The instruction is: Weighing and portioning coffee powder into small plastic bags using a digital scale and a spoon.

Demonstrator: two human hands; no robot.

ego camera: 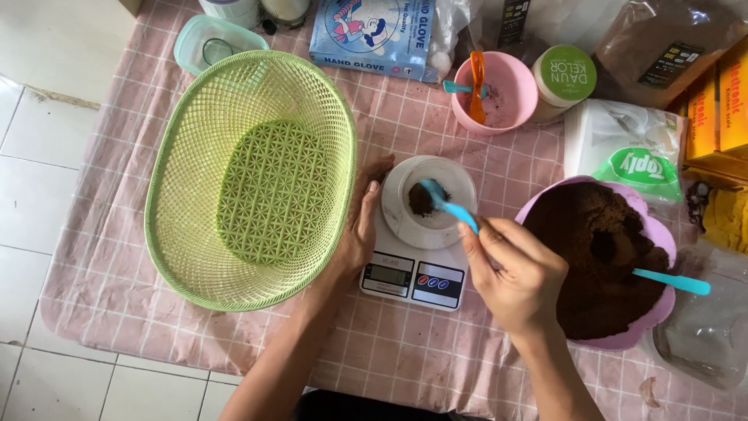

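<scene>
Right hand [518, 273] pinches a blue spoon [450, 206], tipping brown powder [421, 200] onto the white kitchen scale [413, 257] pan. Left hand [360, 230], fingers spread flat, braces the scale's side to steady it. Supply bowl [600, 257] of powder sits just right, within reach.

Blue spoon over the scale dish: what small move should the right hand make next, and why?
Probably tip the blue spoon to drop its load. The right hand holds it over the small white dish on the kitchen scale, above a little brown powder, while the left hand steadies the scale's edge.
</scene>
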